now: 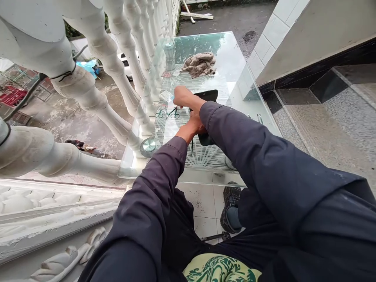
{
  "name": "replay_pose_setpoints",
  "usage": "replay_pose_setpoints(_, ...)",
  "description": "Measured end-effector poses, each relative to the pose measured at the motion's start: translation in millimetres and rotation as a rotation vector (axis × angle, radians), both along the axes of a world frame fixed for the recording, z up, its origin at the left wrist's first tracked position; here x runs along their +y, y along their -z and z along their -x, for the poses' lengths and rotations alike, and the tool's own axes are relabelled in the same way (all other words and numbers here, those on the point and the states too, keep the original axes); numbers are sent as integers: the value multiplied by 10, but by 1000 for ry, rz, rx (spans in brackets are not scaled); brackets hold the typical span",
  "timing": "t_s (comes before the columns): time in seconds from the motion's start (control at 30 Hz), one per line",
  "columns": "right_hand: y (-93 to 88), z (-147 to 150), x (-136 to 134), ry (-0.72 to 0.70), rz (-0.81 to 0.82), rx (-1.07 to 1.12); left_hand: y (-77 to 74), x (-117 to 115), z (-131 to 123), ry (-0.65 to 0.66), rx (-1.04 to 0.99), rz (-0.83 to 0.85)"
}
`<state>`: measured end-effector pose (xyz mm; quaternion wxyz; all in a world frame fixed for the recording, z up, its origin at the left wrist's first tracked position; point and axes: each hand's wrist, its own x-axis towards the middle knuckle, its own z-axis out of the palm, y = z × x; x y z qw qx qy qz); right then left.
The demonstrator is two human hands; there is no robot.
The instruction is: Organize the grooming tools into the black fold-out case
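A flat black piece (206, 139), like a case or a sheet with a small hole near its top, shows on both sides of my forearm over the glass table (229, 47). My left hand (197, 120) is curled at this piece; my right forearm hides most of its fingers. Crossing above it, my right hand (183, 96) is closed, and what its fingers pinch is hidden. Just below those fingers lie dark-handled scissors (175, 114), with another pair of scissors (159, 114) to their left. A thin dark strip (192, 146) hangs below my left hand.
A crumpled brown cloth (199, 64) lies on the table's far part. A small white packet (166, 96) is left of my right hand. White balusters (96, 109) line the left side; stone steps (337, 117) rise on the right. My shoe (230, 207) rests on floor tiles.
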<state>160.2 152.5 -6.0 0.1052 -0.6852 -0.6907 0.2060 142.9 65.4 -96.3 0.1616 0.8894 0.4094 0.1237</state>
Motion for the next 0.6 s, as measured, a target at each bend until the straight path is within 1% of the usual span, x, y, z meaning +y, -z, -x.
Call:
replay_pose_setpoints(0.07, -245, -97, -149, -21, -49, 77, -85, -37, -25, 9, 83, 30)
replay_pose_setpoints(0.17, -622, -431, -407, -22, -128, 176, -145, -31, 12, 39, 60, 51)
replay_pose_setpoints(0.2, -712, -589, -500, -19, -155, 220, -142, -11, 36, 44, 48, 75)
replay_pose_setpoints(0.23, -768, -763, -593, -20, -168, 326, -129, 16, 60, 40, 27, 98)
replay_pose_setpoints(0.27, -785, -947, -679, -13, -205, 428, -107, 48, 81, 32, -8, 119)
replay_pose_setpoints(0.3, -760, -1133, -753, -5, -210, 488, -82, 80, 96, 21, -56, 137)
replay_pose_setpoints(0.33, -696, -1315, -811, 22, -203, 520, -57, 111, 108, 9, -113, 155)
replay_pose_setpoints(0.37, -599, -1486, -848, 41, -174, 517, -37, 137, 116, -2, -171, 175)
replay_pose_setpoints(0.43, -351, -1772, -861, 60, -151, 517, -24, 166, 131, -25, -259, 217)
replay_pose_setpoints(0.53, 0, -2013, -765, 81, -162, 576, -72, 157, 180, -58, -307, 257)
replay_pose_setpoints(0.6, 144, -2047, -667, 91, -178, 604, -112, 141, 231, -64, -314, 253)
